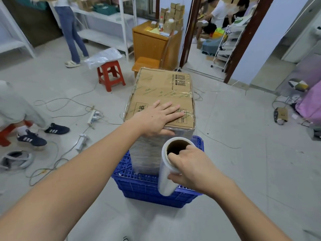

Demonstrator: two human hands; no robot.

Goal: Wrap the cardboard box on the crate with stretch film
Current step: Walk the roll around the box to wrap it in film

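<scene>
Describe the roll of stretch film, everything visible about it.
The roll of stretch film is clear, glossy plastic wound on a brown cardboard tube, whose open end faces the camera. It is tilted, just in front of the cardboard box, above the blue crate. The right hand grips its top, a finger hooked inside the tube.

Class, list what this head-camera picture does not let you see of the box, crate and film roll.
- Far sides of the cardboard box: face away from the head view.
- Crate interior: covered by the box.
- Film roll lower end: behind the right hand.
- Box print under the left hand: covered, and too small to read.
</scene>
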